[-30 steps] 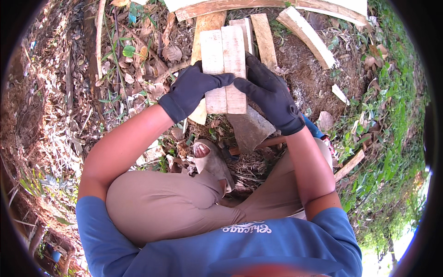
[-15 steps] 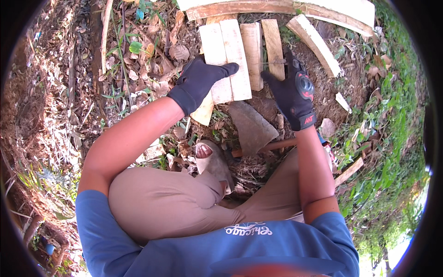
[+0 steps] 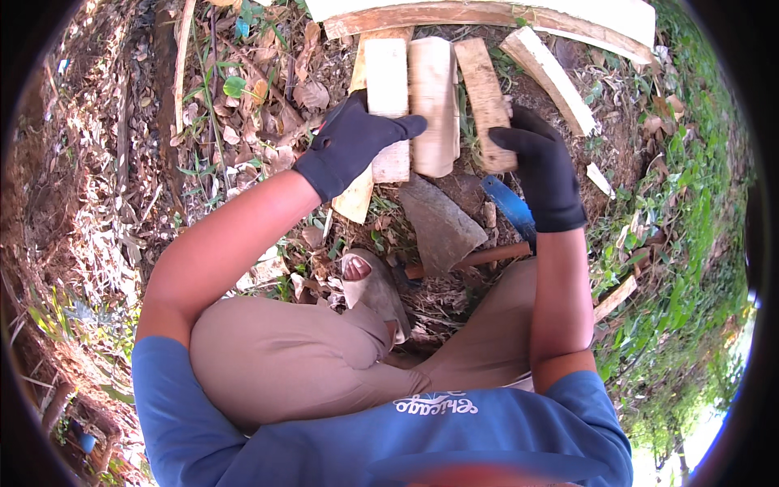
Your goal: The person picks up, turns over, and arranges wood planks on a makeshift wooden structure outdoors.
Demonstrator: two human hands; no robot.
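Observation:
My left hand point(image 3: 349, 146), in a black glove, grips a pale wooden board point(image 3: 386, 77) from its left side, with the thumb lying across its face. Right beside it stands a second wooden piece point(image 3: 432, 105), which the tip of that thumb reaches. My right hand point(image 3: 540, 166), gloved too, is closed on the lower right edge of a narrow wooden strip point(image 3: 483, 89), thumb in front and the other fingers partly hidden. The strip leans slightly and is apart from the middle piece at its lower end. Another yellowish board point(image 3: 355, 199) lies partly covered below my left hand.
A flat grey stone-like slab point(image 3: 438, 223) lies near my foot, over a wooden handle point(image 3: 495, 255). Beside it is a blue curved object point(image 3: 510, 204). A long pale plank point(image 3: 487, 15) and a split wood piece point(image 3: 552, 81) lie at the far side, among dry leaves.
The middle piece has come apart from the left board and shifted against the piece beside it. My right hand has turned and closed on the strip, whose lower end moved right, uncovering the blue object.

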